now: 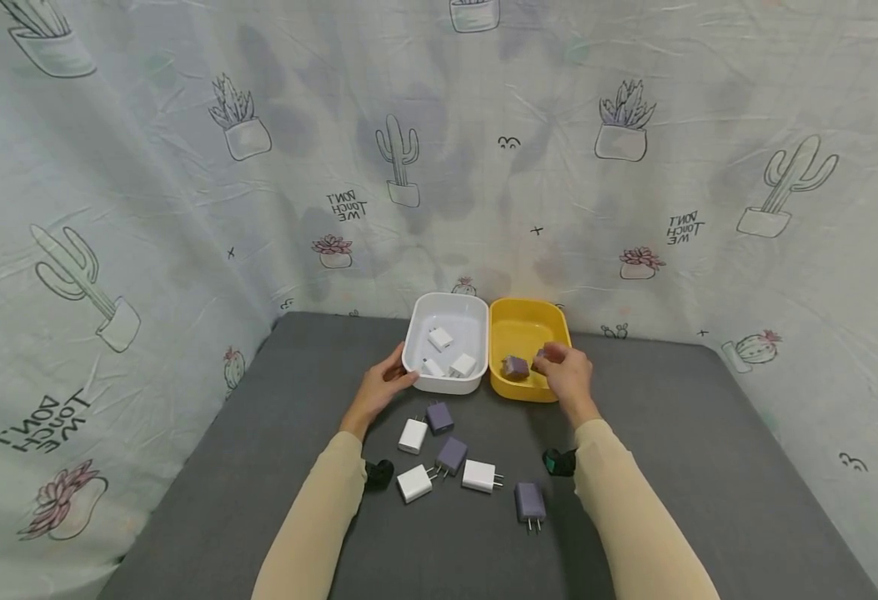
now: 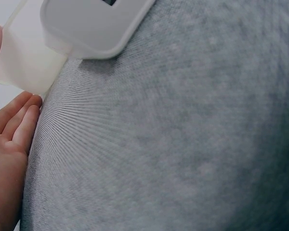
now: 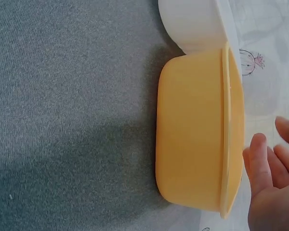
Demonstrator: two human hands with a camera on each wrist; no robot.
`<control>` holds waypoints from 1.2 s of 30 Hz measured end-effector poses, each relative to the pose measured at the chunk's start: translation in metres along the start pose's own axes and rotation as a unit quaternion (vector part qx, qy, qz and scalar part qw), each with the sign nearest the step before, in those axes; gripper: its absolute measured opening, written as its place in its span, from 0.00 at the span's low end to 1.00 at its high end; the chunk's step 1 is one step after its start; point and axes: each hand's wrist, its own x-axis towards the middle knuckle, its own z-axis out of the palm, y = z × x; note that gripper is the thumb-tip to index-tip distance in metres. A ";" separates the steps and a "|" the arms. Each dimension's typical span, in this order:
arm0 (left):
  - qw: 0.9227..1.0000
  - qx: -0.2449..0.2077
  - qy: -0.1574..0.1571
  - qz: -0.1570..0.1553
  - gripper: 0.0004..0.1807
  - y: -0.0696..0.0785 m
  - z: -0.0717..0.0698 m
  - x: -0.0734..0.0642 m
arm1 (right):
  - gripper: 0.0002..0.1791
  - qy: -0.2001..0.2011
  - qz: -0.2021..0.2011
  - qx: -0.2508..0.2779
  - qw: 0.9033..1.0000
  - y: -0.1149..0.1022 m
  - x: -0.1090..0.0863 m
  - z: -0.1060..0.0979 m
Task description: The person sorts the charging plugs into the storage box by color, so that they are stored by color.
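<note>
My left hand (image 1: 382, 385) touches the front left corner of a white bin (image 1: 471, 385), thumb near the rim; its fingers look straight in the left wrist view. White plug chargers (image 1: 440, 338) lie inside this bin. Over the right side of a yellow bin (image 1: 509, 389) is my right hand (image 1: 569, 375). In the right wrist view its thumb and fingers are apart, with nothing showing between them. A purple charger (image 1: 515, 367) sits in the yellow bin, and another purple charger (image 1: 538, 359) shows right at the right fingertips, partly hidden by them.
Loose on the grey table (image 1: 258, 500) before the bins are white chargers (image 1: 412, 436) and purple chargers (image 1: 530, 502), prongs pointing various ways. The two bins stand side by side near the back edge. A cactus-print curtain (image 1: 454, 183) hangs behind.
</note>
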 end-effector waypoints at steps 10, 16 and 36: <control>1.000 0.001 0.002 0.000 0.42 -0.001 0.001 0.001 | 0.22 -0.027 -0.035 -0.004 0.999 0.000 0.000 -0.001; 1.000 0.001 0.002 0.005 0.43 -0.001 0.001 0.003 | 0.22 -0.038 -0.037 0.000 0.999 -0.001 -0.002 0.002; 1.000 0.008 0.002 0.008 0.42 -0.002 0.001 0.002 | 0.19 -0.068 -0.047 0.112 0.990 0.006 -0.008 0.024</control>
